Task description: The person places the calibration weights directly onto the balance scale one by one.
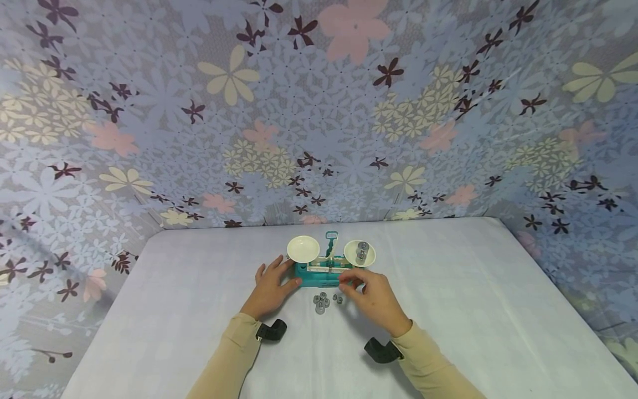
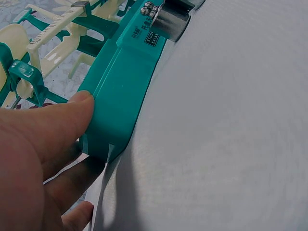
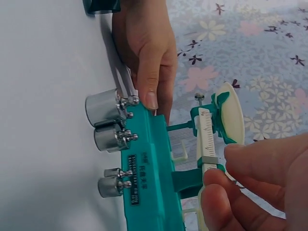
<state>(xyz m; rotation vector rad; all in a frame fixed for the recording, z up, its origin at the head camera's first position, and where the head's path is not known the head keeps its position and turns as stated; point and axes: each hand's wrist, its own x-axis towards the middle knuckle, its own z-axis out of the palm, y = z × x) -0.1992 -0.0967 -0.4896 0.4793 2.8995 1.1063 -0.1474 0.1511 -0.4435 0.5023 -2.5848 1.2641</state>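
A green balance scale (image 1: 326, 280) with two white pans stands on the table. My left hand (image 1: 271, 291) holds its left end, thumb (image 2: 79, 113) on the base and fingers round the end. In front of the beam (image 3: 204, 130), my right hand (image 1: 376, 299) has its fingers bent near the grey slider (image 3: 208, 160); a gap shows between thumb and fingertip, with nothing seen in it. Steel weights (image 1: 362, 252) sit in the right pan (image 1: 350, 252). The left pan (image 1: 303, 249) holds nothing.
Several steel weights (image 1: 320, 303) stand on the white table (image 1: 199, 277) in front of the scale, two small ones (image 1: 338, 299) slightly apart. Black devices (image 1: 271, 331) are strapped to both wrists. Floral fabric (image 1: 319, 111) hangs behind the table's back edge.
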